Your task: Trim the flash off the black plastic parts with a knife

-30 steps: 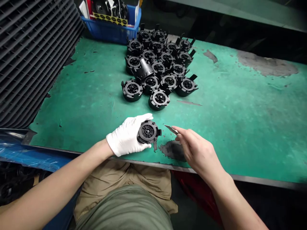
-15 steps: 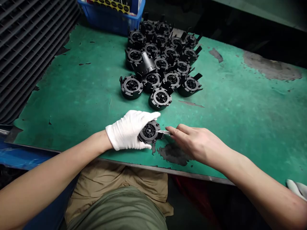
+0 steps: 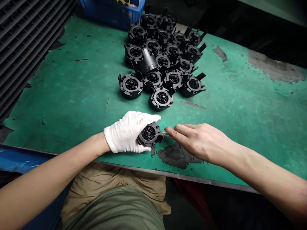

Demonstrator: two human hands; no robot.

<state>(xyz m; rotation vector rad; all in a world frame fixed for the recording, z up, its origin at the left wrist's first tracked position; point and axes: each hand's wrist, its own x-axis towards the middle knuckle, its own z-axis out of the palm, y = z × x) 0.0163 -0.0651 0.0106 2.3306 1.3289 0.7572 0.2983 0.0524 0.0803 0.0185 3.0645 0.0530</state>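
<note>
My left hand (image 3: 128, 131), in a white glove, is wrapped round the side of a round black plastic housing (image 3: 148, 133) near the table's front edge. The housing's ringed, spoked face is turned up towards me. Bare, my right hand (image 3: 195, 139) pinches a slim pointed metal tool (image 3: 164, 134) between thumb and fingers. The tool's tip lies over the housing's right rim; whether it touches cannot be told. My right fingers hide its rear part, so its exact kind does not show.
Several similar black housings (image 3: 162, 97) stand grouped beyond my hands, one lying tilted on the others (image 3: 146, 62). A blue bin (image 3: 111, 14) is behind them. Black slatted racks (image 3: 28, 41) fill the left. The green tabletop (image 3: 230, 127) has worn dark patches.
The view has shifted slightly. The tool's tip has shifted a little on the housing's right side, and its angle has changed slightly. Both hands keep their holds.
</note>
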